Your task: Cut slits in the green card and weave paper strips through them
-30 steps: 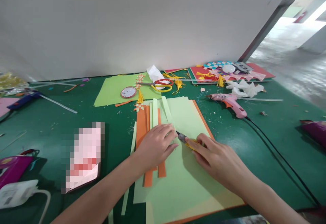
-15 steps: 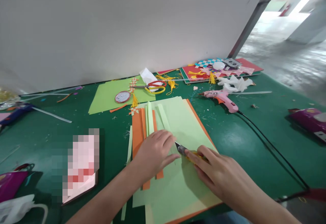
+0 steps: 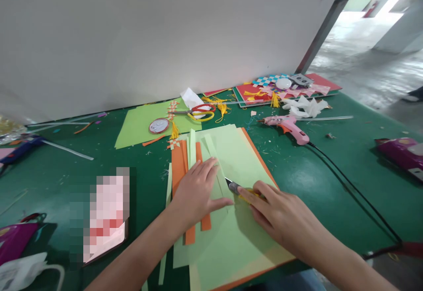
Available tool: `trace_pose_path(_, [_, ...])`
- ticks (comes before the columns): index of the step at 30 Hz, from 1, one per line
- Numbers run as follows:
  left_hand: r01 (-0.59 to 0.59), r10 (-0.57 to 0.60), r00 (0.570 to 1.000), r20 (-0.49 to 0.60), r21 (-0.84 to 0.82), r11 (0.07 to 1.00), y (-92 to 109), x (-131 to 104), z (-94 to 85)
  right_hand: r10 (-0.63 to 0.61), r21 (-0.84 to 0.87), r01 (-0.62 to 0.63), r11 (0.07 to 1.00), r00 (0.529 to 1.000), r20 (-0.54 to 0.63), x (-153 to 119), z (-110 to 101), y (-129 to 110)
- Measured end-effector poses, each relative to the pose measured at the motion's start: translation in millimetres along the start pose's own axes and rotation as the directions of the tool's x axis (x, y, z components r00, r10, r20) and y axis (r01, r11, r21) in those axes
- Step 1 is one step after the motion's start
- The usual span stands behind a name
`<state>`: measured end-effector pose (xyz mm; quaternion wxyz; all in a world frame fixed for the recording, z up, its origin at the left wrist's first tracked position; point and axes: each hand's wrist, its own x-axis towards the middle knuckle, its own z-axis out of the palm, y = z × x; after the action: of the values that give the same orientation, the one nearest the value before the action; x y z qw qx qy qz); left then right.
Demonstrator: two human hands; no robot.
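Observation:
In my right hand (image 3: 277, 211) is a yellow utility knife (image 3: 234, 187), its blade tip against a pale green sheet of paper (image 3: 244, 242). My left hand (image 3: 198, 189) lies flat, thumb spread away from the fingers, pressing on the paper and strips just left of the blade. A narrow pale green strip (image 3: 209, 143) runs from beyond my left fingers towards the knife. Several orange strips (image 3: 179, 161) and light green strips (image 3: 192, 143) lie partly under my left hand. Orange paper (image 3: 261, 154) shows along the right edge of the stack.
Beyond the stack lie scissors (image 3: 198, 113), a round tin (image 3: 159, 125) and a bright green sheet (image 3: 139, 121). A pink glue gun (image 3: 291, 128) trails its cord (image 3: 350, 189) at the right. A pixelated phone-like object (image 3: 107, 220) rests at the left. A wall (image 3: 148, 39) bounds the green table's far side.
My left hand has shifted slightly left and its fingers have spread. The knife has moved a little away from me and left along the paper, with my right hand following.

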<state>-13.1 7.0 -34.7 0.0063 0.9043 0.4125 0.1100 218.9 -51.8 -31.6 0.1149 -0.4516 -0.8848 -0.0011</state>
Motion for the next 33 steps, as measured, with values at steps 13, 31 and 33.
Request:
trace_pose_path(13, [-0.011, 0.011, 1.000, -0.027, -0.004, 1.000, 0, 0, 1.2, 0.043, -0.037, -0.044, 0.998, 0.999, -0.030, 22, 5, 6])
trace_pose_path(31, [-0.113, 0.113, 0.993, -0.040, 0.005, 0.994, 5, 0, -4.5, -0.019, -0.024, 0.019, 1.000, 1.000, 0.005, -8, 1, -8])
trace_pose_path(33, [-0.065, 0.065, 0.998, -0.010, 0.007, 0.998, 2, 0, -2.6, -0.017, -0.017, 0.017, 1.000, 1.000, -0.006, -8, 1, -8])
